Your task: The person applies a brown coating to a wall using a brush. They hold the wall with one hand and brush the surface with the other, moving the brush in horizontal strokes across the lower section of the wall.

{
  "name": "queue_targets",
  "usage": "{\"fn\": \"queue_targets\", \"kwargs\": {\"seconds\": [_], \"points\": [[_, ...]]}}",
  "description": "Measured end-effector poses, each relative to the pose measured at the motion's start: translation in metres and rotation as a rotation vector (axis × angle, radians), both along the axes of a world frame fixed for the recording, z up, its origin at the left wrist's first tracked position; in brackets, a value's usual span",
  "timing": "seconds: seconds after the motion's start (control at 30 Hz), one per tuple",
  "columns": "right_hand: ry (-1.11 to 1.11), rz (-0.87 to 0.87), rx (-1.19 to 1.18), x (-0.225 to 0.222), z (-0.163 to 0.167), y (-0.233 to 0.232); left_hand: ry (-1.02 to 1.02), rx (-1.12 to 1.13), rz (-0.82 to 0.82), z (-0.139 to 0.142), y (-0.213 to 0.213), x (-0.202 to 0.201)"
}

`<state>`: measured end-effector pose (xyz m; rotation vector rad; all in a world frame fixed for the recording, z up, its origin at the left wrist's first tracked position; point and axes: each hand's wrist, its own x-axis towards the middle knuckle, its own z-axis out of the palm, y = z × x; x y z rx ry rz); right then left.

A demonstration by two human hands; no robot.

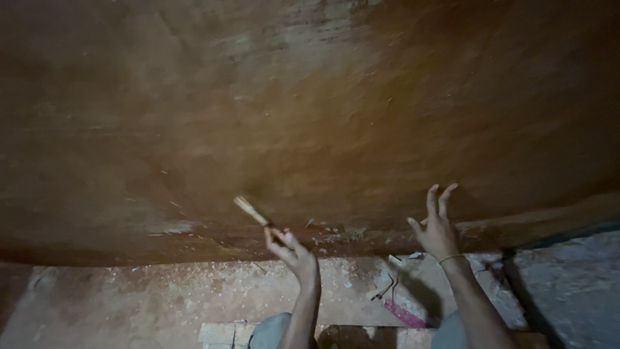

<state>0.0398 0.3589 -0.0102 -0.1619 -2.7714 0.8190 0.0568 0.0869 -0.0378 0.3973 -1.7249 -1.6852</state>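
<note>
A wide reddish-brown plastered wall (310,116) fills most of the head view. My left hand (292,253) is closed around a small brush (252,212), its pale bristle end pointing up-left and touching or nearly touching the low part of the wall. My right hand (437,226) is raised to the right of it, fingers spread and fingertips resting on the wall. A thin band (451,259) circles my right wrist. Both forearms rise from the bottom of the frame.
Below the wall lies a rough dusty floor (161,297) with pale debris. A grey concrete patch (568,291) sits at the right. A pink strip (403,315) and scraps lie near the wall's foot. A pale brick (219,333) is at bottom centre.
</note>
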Motion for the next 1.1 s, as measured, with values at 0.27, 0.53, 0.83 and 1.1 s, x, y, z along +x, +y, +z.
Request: {"fn": "queue_targets", "kwargs": {"seconds": [0.27, 0.53, 0.83, 1.1], "points": [[-0.023, -0.011, 0.005, 0.001, -0.005, 0.004, -0.097, -0.371, -0.837, -0.017, 0.042, 0.028], [-0.102, -0.033, 0.051, 0.0, -0.005, 0.002, -0.218, 0.001, -0.491, -0.011, 0.039, 0.024], [-0.177, -0.059, 0.027, 0.001, 0.002, 0.0, -0.244, 0.161, -0.027, -0.003, -0.009, 0.001], [-0.001, -0.008, -0.047, 0.001, -0.005, -0.002, -0.15, -0.235, -0.848, -0.017, 0.053, 0.04]]}}
